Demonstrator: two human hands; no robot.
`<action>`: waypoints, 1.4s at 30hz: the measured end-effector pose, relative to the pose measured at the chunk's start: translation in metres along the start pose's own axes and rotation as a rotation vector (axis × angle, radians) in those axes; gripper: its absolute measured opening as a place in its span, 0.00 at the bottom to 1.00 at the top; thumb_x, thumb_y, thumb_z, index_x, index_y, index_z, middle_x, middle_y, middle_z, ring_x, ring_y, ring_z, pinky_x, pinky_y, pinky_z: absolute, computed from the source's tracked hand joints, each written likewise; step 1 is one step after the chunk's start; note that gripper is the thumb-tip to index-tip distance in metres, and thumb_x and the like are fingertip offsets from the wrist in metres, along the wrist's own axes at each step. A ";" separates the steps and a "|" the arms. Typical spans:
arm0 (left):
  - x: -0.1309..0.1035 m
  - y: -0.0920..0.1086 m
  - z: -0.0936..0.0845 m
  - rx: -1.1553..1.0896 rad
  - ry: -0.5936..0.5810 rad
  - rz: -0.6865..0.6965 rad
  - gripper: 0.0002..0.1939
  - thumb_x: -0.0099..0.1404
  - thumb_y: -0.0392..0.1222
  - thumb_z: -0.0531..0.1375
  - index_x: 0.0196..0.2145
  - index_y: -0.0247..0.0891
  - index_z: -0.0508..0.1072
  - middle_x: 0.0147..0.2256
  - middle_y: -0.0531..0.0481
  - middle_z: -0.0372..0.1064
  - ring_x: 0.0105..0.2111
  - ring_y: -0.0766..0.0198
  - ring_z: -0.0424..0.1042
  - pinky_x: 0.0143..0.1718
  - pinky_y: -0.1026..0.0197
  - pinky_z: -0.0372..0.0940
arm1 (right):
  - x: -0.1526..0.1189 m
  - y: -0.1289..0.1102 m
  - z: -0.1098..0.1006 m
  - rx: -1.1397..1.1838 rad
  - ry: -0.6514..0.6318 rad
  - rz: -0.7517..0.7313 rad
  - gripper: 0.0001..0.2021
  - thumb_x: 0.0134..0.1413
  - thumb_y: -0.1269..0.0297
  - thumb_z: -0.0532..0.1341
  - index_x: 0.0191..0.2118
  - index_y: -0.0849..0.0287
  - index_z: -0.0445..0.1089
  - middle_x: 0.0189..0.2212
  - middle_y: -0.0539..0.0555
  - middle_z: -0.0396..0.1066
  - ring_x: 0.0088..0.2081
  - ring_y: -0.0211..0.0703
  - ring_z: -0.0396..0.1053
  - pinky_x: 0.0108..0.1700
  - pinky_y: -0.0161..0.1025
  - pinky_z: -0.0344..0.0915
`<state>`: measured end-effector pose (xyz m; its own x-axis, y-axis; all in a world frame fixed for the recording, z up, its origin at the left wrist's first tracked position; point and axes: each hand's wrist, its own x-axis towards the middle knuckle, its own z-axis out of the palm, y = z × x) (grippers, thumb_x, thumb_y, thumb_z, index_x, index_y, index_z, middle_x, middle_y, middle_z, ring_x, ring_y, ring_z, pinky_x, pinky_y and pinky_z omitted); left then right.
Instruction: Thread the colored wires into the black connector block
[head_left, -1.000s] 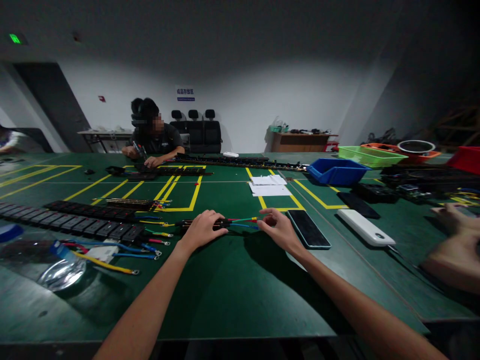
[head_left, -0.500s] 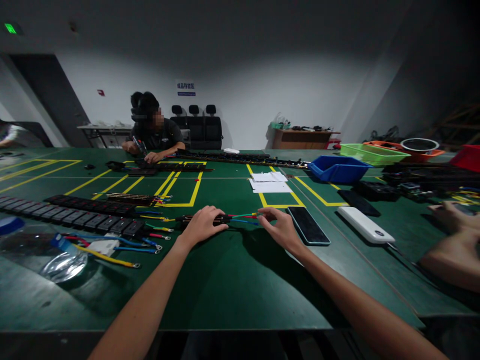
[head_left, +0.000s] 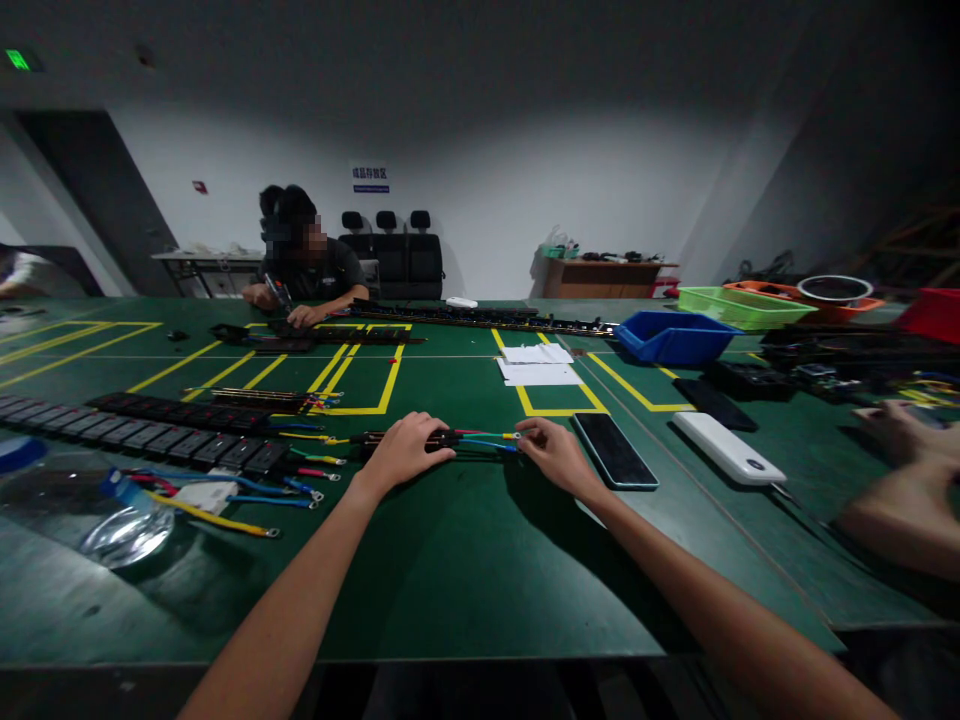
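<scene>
My left hand (head_left: 409, 448) is wrapped over a slim black bar assembly (head_left: 367, 438) on the green table, pressing it down from above. Green, red and blue wires (head_left: 480, 435) run out of the bar's right end, with metal ring lugs at their tips. At those tips my right hand (head_left: 556, 458) pinches with thumb and fingers, apparently on a blue-sleeved wire; the fingertips partly hide the lugs. Just right of that hand lies a dark phone (head_left: 615, 452). Left of my left hand are more wires with ring lugs (head_left: 311, 490) and a segmented black strip (head_left: 180, 442).
A clear water bottle (head_left: 127, 530) lies at left front. White papers (head_left: 538, 366), a white power bank (head_left: 727, 448) and a blue bin (head_left: 673, 338) are to the right. A co-worker (head_left: 304, 260) sits across the table; another person's hands (head_left: 911, 440) show at far right.
My right hand's fingers have drawn together at the wire tips, and the wires have shifted slightly. My left hand stays in place on the bar.
</scene>
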<state>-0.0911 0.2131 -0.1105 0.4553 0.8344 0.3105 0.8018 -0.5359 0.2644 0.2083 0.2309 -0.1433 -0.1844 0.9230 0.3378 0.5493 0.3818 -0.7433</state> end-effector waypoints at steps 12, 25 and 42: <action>-0.001 0.001 -0.001 -0.003 -0.009 -0.004 0.20 0.68 0.56 0.63 0.51 0.41 0.75 0.47 0.45 0.73 0.48 0.53 0.70 0.51 0.51 0.65 | -0.007 -0.028 -0.009 0.019 0.154 -0.192 0.15 0.60 0.61 0.59 0.48 0.59 0.77 0.42 0.60 0.79 0.39 0.49 0.76 0.45 0.46 0.73; 0.000 -0.001 0.001 0.000 0.003 -0.005 0.21 0.67 0.56 0.63 0.51 0.41 0.75 0.47 0.45 0.73 0.47 0.53 0.70 0.52 0.51 0.65 | -0.006 -0.017 -0.008 -0.259 -0.046 -0.117 0.15 0.63 0.57 0.60 0.50 0.57 0.78 0.39 0.58 0.81 0.42 0.52 0.76 0.45 0.45 0.69; -0.002 0.001 -0.001 0.000 0.007 -0.006 0.21 0.67 0.56 0.63 0.51 0.41 0.75 0.46 0.45 0.73 0.48 0.52 0.70 0.51 0.51 0.66 | -0.004 -0.013 -0.003 -0.166 -0.054 -0.021 0.17 0.60 0.50 0.59 0.34 0.57 0.78 0.27 0.54 0.76 0.29 0.45 0.71 0.29 0.37 0.59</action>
<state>-0.0913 0.2113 -0.1102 0.4476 0.8368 0.3153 0.8048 -0.5307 0.2660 0.2040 0.2222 -0.1335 -0.2381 0.9180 0.3171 0.6714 0.3915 -0.6293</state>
